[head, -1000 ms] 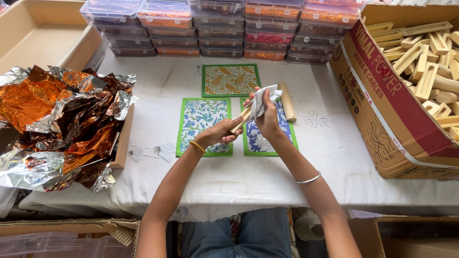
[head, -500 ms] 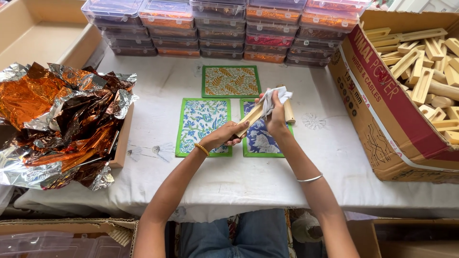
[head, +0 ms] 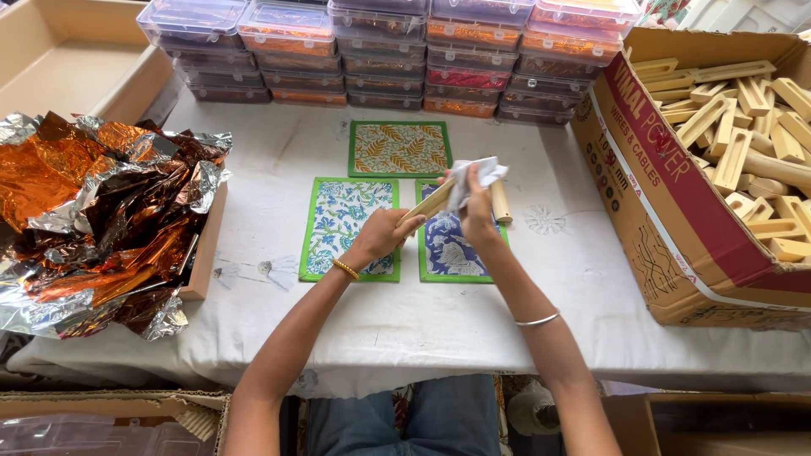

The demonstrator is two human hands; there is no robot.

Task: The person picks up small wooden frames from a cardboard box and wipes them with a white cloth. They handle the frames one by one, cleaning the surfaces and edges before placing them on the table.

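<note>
Now left hand (head: 380, 236) grips one wooden block (head: 429, 203); right hand (head: 475, 203) grips one cloth (head: 470, 175); three printed cards (head: 397, 149).

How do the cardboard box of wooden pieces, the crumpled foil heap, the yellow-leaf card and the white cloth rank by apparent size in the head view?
1. Cardboard box, cut off by the frame edge.
2. Crumpled foil heap, close behind; ranking these two is unsure.
3. Yellow-leaf card.
4. White cloth in the right hand, partly bunched, so its true size stays hidden.

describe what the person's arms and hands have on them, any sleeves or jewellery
Both forearms are bare, with no sleeves in view and no gloves. The left hand has a thin gold beaded bracelet at the wrist. The right hand has a thin plain silver bangle further down the forearm. No rings can be made out.
</note>
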